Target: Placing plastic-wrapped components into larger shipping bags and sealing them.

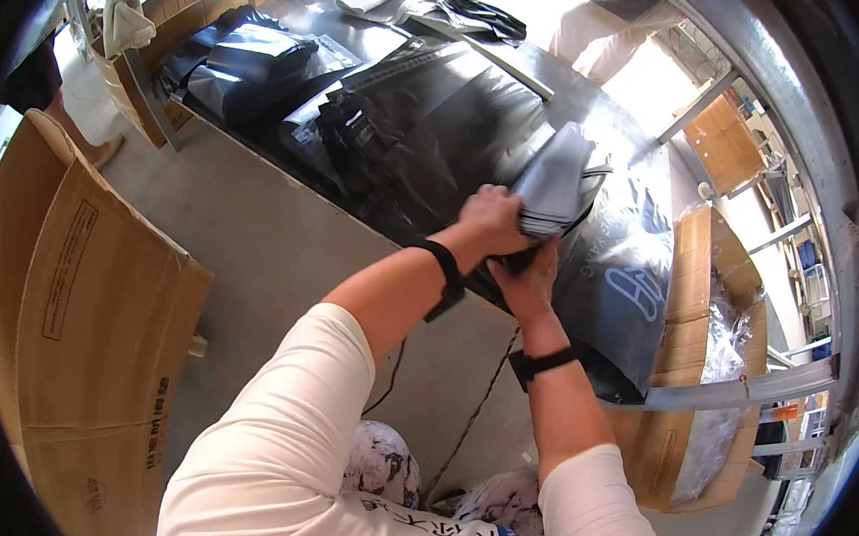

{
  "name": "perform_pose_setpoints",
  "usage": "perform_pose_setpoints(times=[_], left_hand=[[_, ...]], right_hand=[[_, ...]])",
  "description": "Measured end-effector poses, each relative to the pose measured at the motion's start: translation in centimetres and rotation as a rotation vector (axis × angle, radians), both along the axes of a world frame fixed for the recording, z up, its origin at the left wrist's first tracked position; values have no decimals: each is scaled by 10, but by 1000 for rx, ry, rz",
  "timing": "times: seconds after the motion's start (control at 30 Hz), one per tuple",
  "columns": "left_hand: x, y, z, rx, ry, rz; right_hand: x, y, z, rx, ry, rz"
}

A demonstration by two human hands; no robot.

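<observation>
A flat bundle of grey sheets [555, 182], layered at its near end, is held up over the front edge of the table. Its kind I cannot make out for sure; it looks like folded plastic bags. My left hand [494, 219] grips its near left side, the fingers closed round the edge. From below, my right hand [531, 275] clasps the near end, with a dark piece under the sheets beside its thumb. Beneath the bundle lies a large black plastic sheet [610, 246] with pale printing. Left of it, dark bags with straps [350, 128] are spread out.
Big cardboard boxes stand at left [98, 315] and right [679, 325], the right one holding clear plastic film [727, 359]. A metal frame bar [740, 391] borders the table at right. Another person's legs [605, 36] show beyond the table. A cord [474, 411] hangs by my knees.
</observation>
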State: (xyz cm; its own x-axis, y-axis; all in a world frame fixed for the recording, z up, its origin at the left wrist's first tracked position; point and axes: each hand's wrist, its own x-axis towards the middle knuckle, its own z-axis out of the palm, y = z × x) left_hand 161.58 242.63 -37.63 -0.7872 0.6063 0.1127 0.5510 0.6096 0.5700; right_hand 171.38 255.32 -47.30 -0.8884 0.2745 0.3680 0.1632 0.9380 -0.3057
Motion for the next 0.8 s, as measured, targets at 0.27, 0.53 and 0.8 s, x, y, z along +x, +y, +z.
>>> perform_pose_setpoints(times=[0.27,0.53,0.8], left_hand=[[74,70,-18,98,-229,-249],[36,38,-41,126,-117,127],[11,34,-48,123,-213,60]], right_hand=[[88,24,28,-1888,568,152],[10,54,44,-1513,82,-343],[6,44,42,-1118,218,64]])
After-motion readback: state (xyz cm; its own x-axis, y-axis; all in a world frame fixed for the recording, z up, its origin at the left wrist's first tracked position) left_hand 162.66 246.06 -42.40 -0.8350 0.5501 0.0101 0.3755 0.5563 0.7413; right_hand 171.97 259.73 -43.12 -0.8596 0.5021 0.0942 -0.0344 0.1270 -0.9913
